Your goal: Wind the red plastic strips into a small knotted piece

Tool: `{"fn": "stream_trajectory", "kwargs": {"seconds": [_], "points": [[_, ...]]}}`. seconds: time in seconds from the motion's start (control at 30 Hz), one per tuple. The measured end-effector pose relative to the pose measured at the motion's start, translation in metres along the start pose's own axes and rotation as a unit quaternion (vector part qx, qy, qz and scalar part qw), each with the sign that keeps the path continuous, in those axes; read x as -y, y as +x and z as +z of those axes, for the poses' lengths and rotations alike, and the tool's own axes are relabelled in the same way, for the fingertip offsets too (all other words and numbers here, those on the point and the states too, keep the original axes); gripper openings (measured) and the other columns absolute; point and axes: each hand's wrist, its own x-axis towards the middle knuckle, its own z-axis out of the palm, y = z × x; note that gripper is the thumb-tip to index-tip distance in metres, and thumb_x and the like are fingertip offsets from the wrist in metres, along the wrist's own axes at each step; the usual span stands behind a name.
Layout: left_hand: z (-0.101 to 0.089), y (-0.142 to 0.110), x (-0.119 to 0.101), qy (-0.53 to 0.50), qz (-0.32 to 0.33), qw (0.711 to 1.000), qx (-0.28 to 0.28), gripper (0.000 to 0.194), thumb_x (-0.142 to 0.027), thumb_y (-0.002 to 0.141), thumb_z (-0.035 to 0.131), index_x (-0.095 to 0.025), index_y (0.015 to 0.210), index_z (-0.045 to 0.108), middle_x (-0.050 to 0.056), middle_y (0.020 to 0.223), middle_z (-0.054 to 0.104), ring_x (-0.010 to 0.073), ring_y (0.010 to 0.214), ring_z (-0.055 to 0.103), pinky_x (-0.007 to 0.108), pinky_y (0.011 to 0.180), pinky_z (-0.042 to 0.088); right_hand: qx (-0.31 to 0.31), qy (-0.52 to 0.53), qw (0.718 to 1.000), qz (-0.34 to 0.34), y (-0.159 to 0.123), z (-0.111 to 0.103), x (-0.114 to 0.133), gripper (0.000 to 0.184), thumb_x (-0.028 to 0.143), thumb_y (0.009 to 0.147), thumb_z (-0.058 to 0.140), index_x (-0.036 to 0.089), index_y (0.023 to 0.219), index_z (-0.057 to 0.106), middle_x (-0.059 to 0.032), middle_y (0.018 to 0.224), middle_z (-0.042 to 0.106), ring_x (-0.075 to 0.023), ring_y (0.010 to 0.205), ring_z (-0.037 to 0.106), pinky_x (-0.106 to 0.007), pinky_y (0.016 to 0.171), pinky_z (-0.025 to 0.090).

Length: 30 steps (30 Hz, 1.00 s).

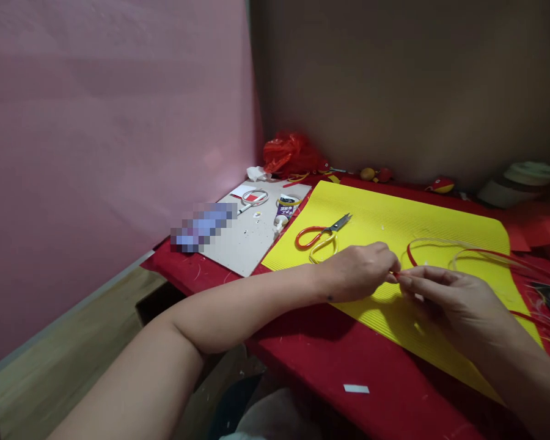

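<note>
My left hand (362, 272) and my right hand (458, 299) meet above the yellow ribbed sheet (348, 201), fingertips pinched close together. A narrow red strip (409, 254) is gripped between them; only a small red bit shows at the fingertips. Its exact shape there is hidden by my fingers. Thin red and pale strips curve out behind my right hand toward the right side. Just beyond my left wrist, scissors (332, 231) with one red and one yellow handle lie on the sheet, partly covered by the wrist.
A grey board (229, 244) at the left carries a glue tube (284, 211) and a roll of tape (255, 197). Behind are a red plastic bag (288, 153) and small red-and-yellow pieces (441, 185). A lidded container (517, 183) stands back right. A white slip (356, 388) lies on the red cloth (311, 354).
</note>
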Motion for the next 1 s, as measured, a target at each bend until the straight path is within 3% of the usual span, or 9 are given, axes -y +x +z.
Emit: {"fn": "stream_trajectory", "kwargs": {"seconds": [0.1,0.2,0.33,0.53,0.8,0.9,1.0], "points": [[0.003,-0.002,0.0046,-0.092,0.028,0.99,-0.101,0.015,-0.017,0.091,0.049,-0.006,0.091,0.059,0.009,0.085,0.063,0.0132,0.084,0.059,0.023,0.078,0.049,0.003,0.056,0.998,0.004,0.0007,-0.0022,0.0028,0.027,0.033,0.052,0.084,0.015,0.061,0.067,-0.0006,0.051,0.055,-0.0069,0.039,0.039,-0.021,0.036,0.027],[0.0038,-0.0036,0.0052,-0.144,0.033,0.978,-0.147,0.014,-0.017,0.091,0.049,-0.008,0.09,0.06,0.008,0.085,0.064,0.0101,0.082,0.058,0.02,0.079,0.049,0.013,0.071,0.997,0.004,-0.0013,-0.0039,0.0049,0.023,0.031,0.055,0.084,0.015,0.064,0.069,-0.0015,0.055,0.059,-0.0055,0.038,0.04,-0.019,0.036,0.026],[0.0039,-0.0057,0.0044,-0.132,0.02,0.983,-0.127,0.016,-0.018,0.093,0.045,-0.011,0.089,0.059,0.007,0.087,0.064,0.0091,0.082,0.059,0.02,0.077,0.05,0.028,0.035,0.999,-0.004,-0.0021,-0.0049,0.0038,0.025,0.036,0.06,0.08,0.015,0.059,0.066,-0.0007,0.052,0.056,-0.0049,0.037,0.037,-0.02,0.037,0.023],[0.003,-0.0075,0.0046,0.027,0.034,0.998,-0.038,0.022,-0.017,0.095,0.036,-0.009,0.094,0.057,0.009,0.086,0.061,0.0127,0.078,0.057,0.023,0.071,0.049,0.008,-0.077,0.997,-0.006,0.0007,-0.0053,0.0004,0.029,0.041,0.06,0.077,0.015,0.056,0.064,0.0035,0.04,0.043,-0.0055,0.036,0.033,-0.021,0.038,0.018],[-0.0031,-0.0079,-0.0027,0.084,0.037,0.996,0.013,0.021,-0.012,0.094,0.034,-0.008,0.096,0.055,0.01,0.09,0.06,0.0146,0.077,0.056,0.025,0.071,0.049,-0.03,-0.073,0.996,-0.03,-0.0073,0.0021,0.0021,0.031,0.039,0.058,0.079,0.016,0.051,0.059,0.0035,0.043,0.043,-0.0056,0.039,0.032,-0.021,0.039,0.019],[-0.002,-0.0073,-0.0032,0.031,0.031,0.999,-0.013,0.019,-0.012,0.094,0.037,-0.007,0.094,0.056,0.01,0.088,0.061,0.0147,0.079,0.058,0.026,0.072,0.05,-0.034,-0.036,0.998,-0.035,-0.0074,0.0035,0.0027,0.03,0.036,0.056,0.08,0.016,0.05,0.059,0.0031,0.043,0.045,-0.0053,0.039,0.033,-0.02,0.038,0.021],[0.0012,-0.0053,-0.0032,-0.162,-0.02,0.983,-0.085,0.009,-0.012,0.089,0.05,-0.008,0.09,0.057,0.006,0.083,0.06,0.0104,0.074,0.059,0.021,0.068,0.052,-0.026,0.026,0.999,-0.024,-0.0061,0.0027,0.0046,0.027,0.033,0.052,0.082,0.016,0.053,0.062,0.0019,0.045,0.051,-0.0053,0.037,0.035,-0.02,0.035,0.022]]}}
